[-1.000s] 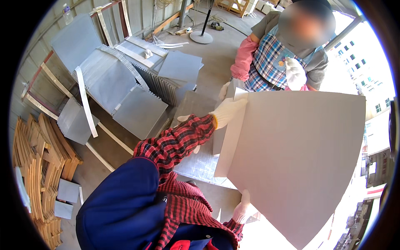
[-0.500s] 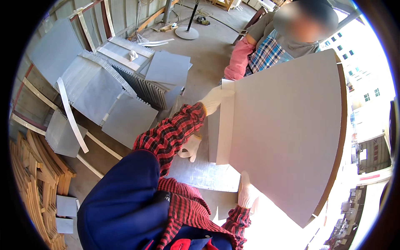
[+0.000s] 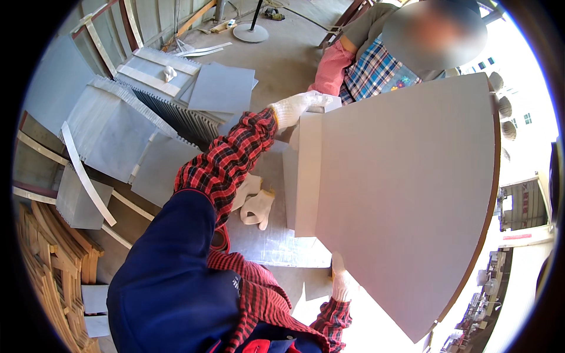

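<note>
A large fan-shaped pale grey panel (image 3: 406,188) with a brown curved edge stands tilted in front of me. A pale strip (image 3: 309,176) runs along its narrow end, beside a metal-topped table. My left hand (image 3: 297,110), in a white glove, grips the upper corner at that strip, with a small grey block (image 3: 333,105) by its fingertips. At the panel's lower edge, my gloved right hand (image 3: 341,281) holds on with part of its fingers hidden. Loose white gloves (image 3: 257,209) lie on the metal tabletop (image 3: 276,250) under my left arm.
Across the panel stands a person in a checked shirt (image 3: 371,66). Stacked grey panels (image 3: 112,132) lean at the left, near curved wooden pieces (image 3: 50,259). A long pale strip (image 3: 88,173) lies across them. Behind is a round stand base (image 3: 251,33). Rounded grey shapes (image 3: 505,106) line the curved edge.
The panel's curved edge has swung outward to the right and its lower tip has dropped. My left hand has moved up and slightly left with it. More of the loose gloves shows.
</note>
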Available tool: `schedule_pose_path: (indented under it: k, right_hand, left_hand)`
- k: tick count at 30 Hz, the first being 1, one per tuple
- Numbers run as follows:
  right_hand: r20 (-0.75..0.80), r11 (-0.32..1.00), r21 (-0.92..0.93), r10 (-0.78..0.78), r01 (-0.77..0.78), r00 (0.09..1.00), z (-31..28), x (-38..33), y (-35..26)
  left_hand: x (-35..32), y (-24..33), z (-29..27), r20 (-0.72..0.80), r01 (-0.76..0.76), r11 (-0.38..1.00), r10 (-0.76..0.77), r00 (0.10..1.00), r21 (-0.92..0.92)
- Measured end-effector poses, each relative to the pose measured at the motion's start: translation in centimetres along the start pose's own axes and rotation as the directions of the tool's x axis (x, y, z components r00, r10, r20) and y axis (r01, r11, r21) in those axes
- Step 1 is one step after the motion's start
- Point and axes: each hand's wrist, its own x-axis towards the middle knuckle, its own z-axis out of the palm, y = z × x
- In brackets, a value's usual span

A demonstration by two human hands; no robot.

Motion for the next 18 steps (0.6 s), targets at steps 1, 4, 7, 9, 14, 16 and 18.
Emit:
schedule_pose_path:
  k: [1, 4, 7, 9, 14, 16, 18]
  right_hand:
    - [0.011, 1.000, 0.006, -0.025, 0.025, 1.000, 0.5, 0.0, 0.6]
    - [0.016, 0.990, 0.100, -0.101, 0.099, 0.995, 1.0, 0.9, 1.0]
    - [-0.042, 0.933, 0.347, -0.085, 0.095, 0.995, 0.6, 3.0, -0.8]
    - [-0.099, 0.855, 0.506, -0.069, 0.110, 0.993, 0.5, 4.3, -2.0]
    - [-0.101, 0.800, 0.592, -0.043, 0.095, 0.994, -1.5, 4.4, -4.9]
    - [-0.056, 0.801, 0.598, -0.003, 0.036, 0.998, -2.2, 3.9, -5.1]
    - [-0.045, 0.773, 0.634, 0.031, 0.004, 0.999, -2.3, 3.8, -4.8]
  left_hand:
    - [0.1, 0.3, 0.5, -0.041, -0.041, 0.988, 0.047, 0.998, 0.151]
    - [0.5, 0.7, 0.3, -0.107, -0.151, 0.832, 0.244, 0.964, 0.534]
    - [-0.8, 1.4, 0.8, -0.132, 0.036, 0.779, 0.060, 0.989, 0.627]
    - [-0.8, -0.1, -2.0, -0.145, -0.045, 0.685, 0.218, 0.965, 0.727]
    - [-3.4, 6.6, 4.2, -0.178, -0.432, 0.566, 0.727, 0.663, 0.702]
    - [-4.7, 10.7, 9.2, 0.105, -0.691, 0.241, 0.902, 0.418, 0.682]
    - [-4.4, 12.8, 13.2, 0.411, -0.823, -0.062, 0.886, 0.216, 0.565]
